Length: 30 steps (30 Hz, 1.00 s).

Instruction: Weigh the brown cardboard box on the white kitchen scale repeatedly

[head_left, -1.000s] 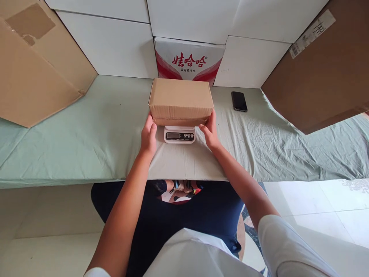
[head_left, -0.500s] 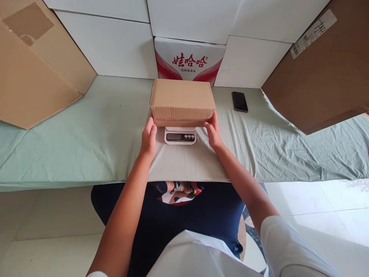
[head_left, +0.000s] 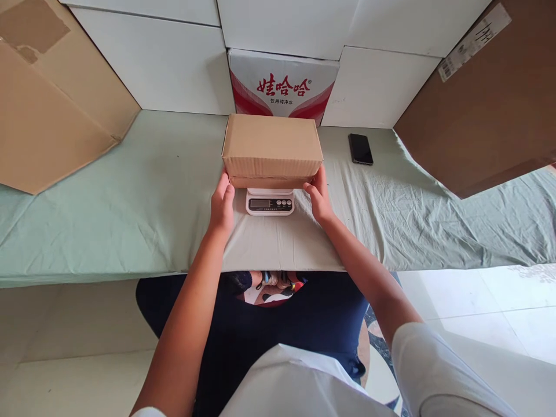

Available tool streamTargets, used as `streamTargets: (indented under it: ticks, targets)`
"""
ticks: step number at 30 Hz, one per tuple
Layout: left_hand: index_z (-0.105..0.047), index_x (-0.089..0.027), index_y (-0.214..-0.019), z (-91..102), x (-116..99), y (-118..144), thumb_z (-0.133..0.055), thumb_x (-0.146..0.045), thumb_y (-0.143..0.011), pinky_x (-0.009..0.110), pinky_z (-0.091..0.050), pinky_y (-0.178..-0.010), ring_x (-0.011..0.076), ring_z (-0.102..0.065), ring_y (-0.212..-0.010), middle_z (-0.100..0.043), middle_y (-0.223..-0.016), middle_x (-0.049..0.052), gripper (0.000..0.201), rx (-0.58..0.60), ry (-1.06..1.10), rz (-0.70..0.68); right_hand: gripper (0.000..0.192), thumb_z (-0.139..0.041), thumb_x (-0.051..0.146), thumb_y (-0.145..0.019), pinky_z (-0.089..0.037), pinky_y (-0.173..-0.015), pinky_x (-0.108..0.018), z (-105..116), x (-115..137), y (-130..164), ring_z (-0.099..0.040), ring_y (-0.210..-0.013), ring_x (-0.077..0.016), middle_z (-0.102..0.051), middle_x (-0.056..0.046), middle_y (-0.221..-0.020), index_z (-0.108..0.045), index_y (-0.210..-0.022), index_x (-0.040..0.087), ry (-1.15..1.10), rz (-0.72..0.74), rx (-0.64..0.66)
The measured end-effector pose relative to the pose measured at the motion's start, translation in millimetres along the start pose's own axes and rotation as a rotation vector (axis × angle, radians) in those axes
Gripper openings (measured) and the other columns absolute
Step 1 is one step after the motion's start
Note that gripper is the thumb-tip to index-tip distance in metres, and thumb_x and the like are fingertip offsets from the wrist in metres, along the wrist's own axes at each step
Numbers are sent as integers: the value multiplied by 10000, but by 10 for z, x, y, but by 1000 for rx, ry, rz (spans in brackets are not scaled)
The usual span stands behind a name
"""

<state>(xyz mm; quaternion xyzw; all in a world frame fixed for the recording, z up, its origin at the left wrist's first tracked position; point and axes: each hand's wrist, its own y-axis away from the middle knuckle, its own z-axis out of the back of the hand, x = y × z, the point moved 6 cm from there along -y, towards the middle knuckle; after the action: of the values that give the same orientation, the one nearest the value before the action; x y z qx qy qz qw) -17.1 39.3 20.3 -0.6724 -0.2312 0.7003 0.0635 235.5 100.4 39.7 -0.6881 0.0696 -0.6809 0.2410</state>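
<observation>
A brown rectangular cardboard box, directly above a white plastic scale showing at its six o'clock, is grasped by a bare left hand at its eight and a bare right hand at its four, with a black rectangular phone at its three on pale green cloth.

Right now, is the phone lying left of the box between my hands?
No, the black phone lies on the green cloth, to the right of that box.

carton between hands, over scale | phone right of carton
</observation>
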Motion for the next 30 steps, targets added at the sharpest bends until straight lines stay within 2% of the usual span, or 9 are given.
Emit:
streamTargets:
  ticks: [3, 6, 9, 12, 17, 20, 25, 27, 30]
  targets:
    - [-441, -279, -1589, 95, 66, -26, -460, -685, -970, 435, -227, -1343, 274, -288, -1623, -408, -1701, 71, 741, -23, 6, 3, 885, -595, 735, -810, -272, -1330, -614, 103, -86, -27, -325, -1590, -329, -314, -1, -1713, -255, -1566, 423, 1, 16, -27]
    - [-432, -285, -1594, 277, 177, -65, -436, -765, -932, 455, -180, -1356, 280, -222, -1641, -339, -1735, 63, 817, -101, 15, 28, 913, -581, 727, -804, -152, -1352, -636, 352, -184, -80, -205, -1654, -330, -201, 31, -1752, -181, -1579, 457, -6, 14, -148]
    - [-421, -280, -1599, 390, 247, -89, -398, -815, -910, 466, -179, -1357, 289, -209, -1642, -314, -1745, 68, 872, -139, 26, 47, 899, -518, 744, -816, -117, -1347, -656, 571, -191, -116, -169, -1669, -336, -178, 41, -1753, -141, -1587, 476, -5, 3, -256]
    - [-441, -283, -1590, 385, 256, -88, -407, -814, -908, 459, -192, -1356, 286, -220, -1638, -332, -1737, 68, 865, -135, 24, 52, 868, -436, 752, -849, -136, -1339, -670, 622, -111, -115, -181, -1668, -329, -172, 35, -1750, -102, -1603, 482, 48, -8, -278]
    - [-440, -327, -1589, 283, 226, -63, -390, -770, -943, 445, -211, -1351, 266, -237, -1632, -344, -1733, 33, 784, -85, 2, 62, 875, -471, 772, -832, -154, -1334, -682, 480, -77, -62, -217, -1656, -331, -209, 26, -1746, -153, -1589, 469, 32, -41, -232]
    - [-433, -306, -1595, 239, 181, -53, -401, -745, -955, 418, -228, -1345, 251, -255, -1629, -350, -1730, 44, 776, -68, 1, 45, 883, -522, 773, -810, -178, -1341, -661, 350, -117, -41, -250, -1643, -319, -235, 27, -1743, -195, -1570, 464, -7, -53, -183]
    - [-439, -264, -1596, 162, 82, -50, -442, -684, -974, 409, -231, -1343, 254, -276, -1626, -353, -1726, 74, 751, -81, 10, 23, 829, -538, 702, -818, -336, -1297, -598, 60, -84, -39, -367, -1561, -312, -364, -19, -1683, -297, -1548, 393, -41, -46, -81]
    - [-454, -275, -1586, 113, 47, -48, -447, -677, -975, 419, -262, -1331, 263, -315, -1612, -397, -1706, 72, 732, -69, 0, 22, 792, -544, 666, -819, -373, -1275, -582, -34, -47, -29, -430, -1495, -318, -441, -35, -1628, -352, -1527, 365, -48, -42, -69]
    - [-482, -278, -1566, 63, -3, -65, -454, -691, -965, 441, -285, -1319, 284, -353, -1595, -460, -1670, 83, 730, -54, -12, 29, 807, -561, 645, -812, -409, -1250, -563, -87, -26, -25, -494, -1392, -313, -490, -34, -1573, -336, -1535, 364, -18, -50, -88]
